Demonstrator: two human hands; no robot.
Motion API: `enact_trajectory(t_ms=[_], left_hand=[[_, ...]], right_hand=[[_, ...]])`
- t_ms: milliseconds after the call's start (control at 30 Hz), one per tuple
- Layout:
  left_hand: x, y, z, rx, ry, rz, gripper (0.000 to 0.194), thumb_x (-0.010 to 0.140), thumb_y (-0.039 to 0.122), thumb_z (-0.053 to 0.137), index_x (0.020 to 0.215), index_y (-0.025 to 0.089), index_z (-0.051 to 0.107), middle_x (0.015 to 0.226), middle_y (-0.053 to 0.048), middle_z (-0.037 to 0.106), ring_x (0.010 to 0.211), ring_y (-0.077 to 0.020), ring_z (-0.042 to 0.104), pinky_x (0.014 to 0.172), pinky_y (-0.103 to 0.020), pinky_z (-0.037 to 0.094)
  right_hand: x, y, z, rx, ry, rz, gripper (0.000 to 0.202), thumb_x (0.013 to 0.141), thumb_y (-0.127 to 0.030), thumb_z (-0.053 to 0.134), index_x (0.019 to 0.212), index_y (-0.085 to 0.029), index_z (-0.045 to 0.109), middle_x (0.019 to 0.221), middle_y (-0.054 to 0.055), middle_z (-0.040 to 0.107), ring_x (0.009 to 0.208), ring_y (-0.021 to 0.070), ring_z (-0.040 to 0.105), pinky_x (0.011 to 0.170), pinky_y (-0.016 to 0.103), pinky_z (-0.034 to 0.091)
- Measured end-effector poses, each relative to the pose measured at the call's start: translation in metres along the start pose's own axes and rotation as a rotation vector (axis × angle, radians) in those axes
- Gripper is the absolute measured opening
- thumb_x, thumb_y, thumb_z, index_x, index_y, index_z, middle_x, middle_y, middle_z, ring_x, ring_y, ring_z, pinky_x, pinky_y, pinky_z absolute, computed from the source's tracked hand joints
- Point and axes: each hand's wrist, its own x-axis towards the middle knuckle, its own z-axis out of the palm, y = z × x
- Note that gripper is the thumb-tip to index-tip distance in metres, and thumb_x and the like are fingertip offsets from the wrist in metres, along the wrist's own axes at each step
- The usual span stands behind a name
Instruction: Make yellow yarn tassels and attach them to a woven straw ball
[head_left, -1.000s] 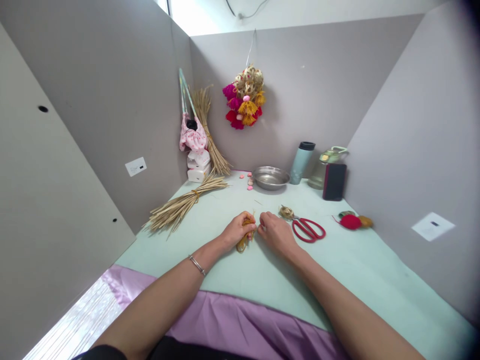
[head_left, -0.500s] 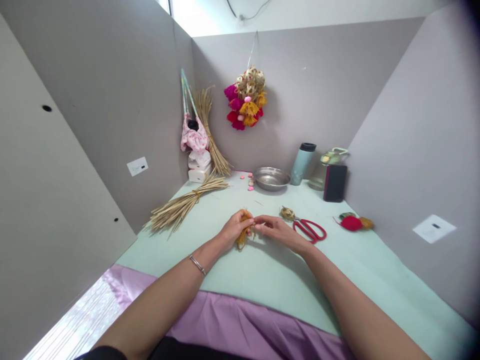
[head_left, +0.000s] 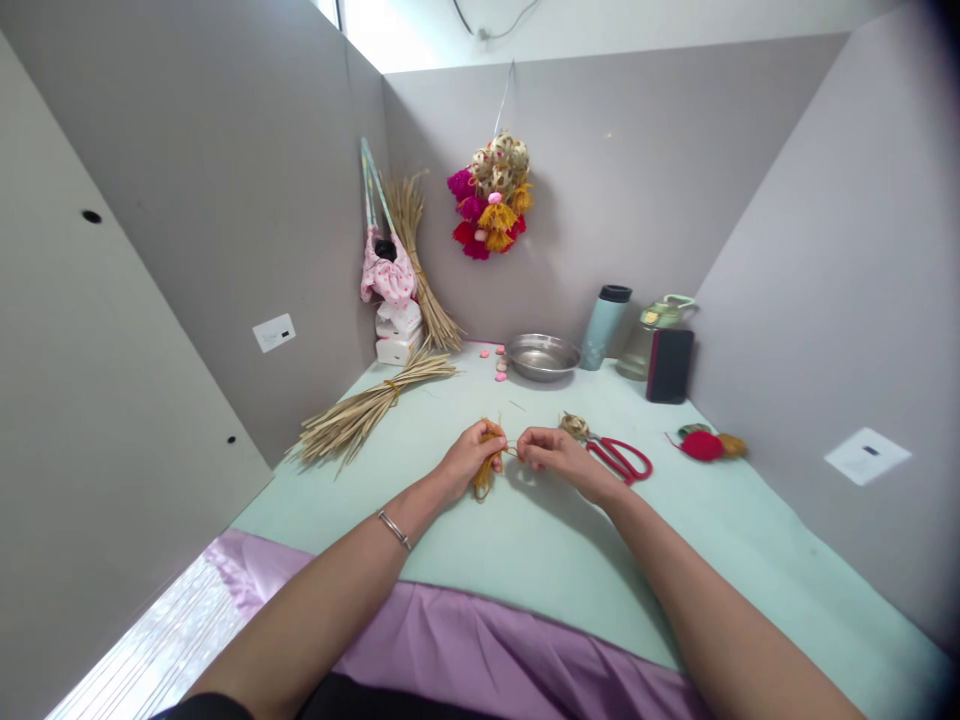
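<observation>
My left hand (head_left: 478,450) is closed around a bundle of mustard-yellow yarn (head_left: 484,484), whose looped ends hang below the fingers. A thin strand of the same yarn (head_left: 512,449) runs from the bundle to my right hand (head_left: 551,455), which pinches it between thumb and fingers a little way to the right. Just beyond my right hand lie scissors with red handles (head_left: 621,460), and a small woven straw ball (head_left: 575,427) sits at their blade end.
A straw bundle (head_left: 367,410) lies left on the pale green table. Farther back are a metal bowl (head_left: 544,372), small pink pieces (head_left: 501,367), a blue tumbler (head_left: 606,330), a green jug (head_left: 637,350) and a phone (head_left: 670,367). Red yarn (head_left: 703,447) lies right; tasselled balls (head_left: 495,200) hang on the wall.
My right hand has pulled slightly away to the right, drawing a yarn strand out between the hands. My left hand keeps its hold on the bundle.
</observation>
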Motion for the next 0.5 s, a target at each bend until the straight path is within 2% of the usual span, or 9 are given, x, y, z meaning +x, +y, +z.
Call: enact_trajectory(t_ms=[200,500], left_hand=[[0.0004,-0.0007,0.0005,0.019,-0.033,-0.021,0.023,0.076,0.031,0.065,0.086,0.017,0.049,0.065,0.006,0.052,0.049,-0.0045,0.049,0.052,-0.018,0.044],[-0.0036,0.0000,0.0004,0.049,-0.163,-0.093,0.034,0.071,0.040,0.072,0.089,0.014,0.059,0.065,0.003,0.053,0.051,-0.0060,0.050,0.053,-0.020,0.044]], right_hand=[[0.0004,0.0030,-0.0032,0.072,0.042,0.045,0.022,0.093,-0.033,0.058,0.104,-0.014,0.063,0.098,0.004,0.067,0.079,0.0156,0.065,0.070,0.034,0.055],[0.0028,0.0066,-0.0006,0.191,0.074,0.069,0.022,0.093,-0.033,0.057,0.104,-0.014,0.063,0.097,0.004,0.067,0.078,0.0153,0.065,0.069,0.033,0.055]])
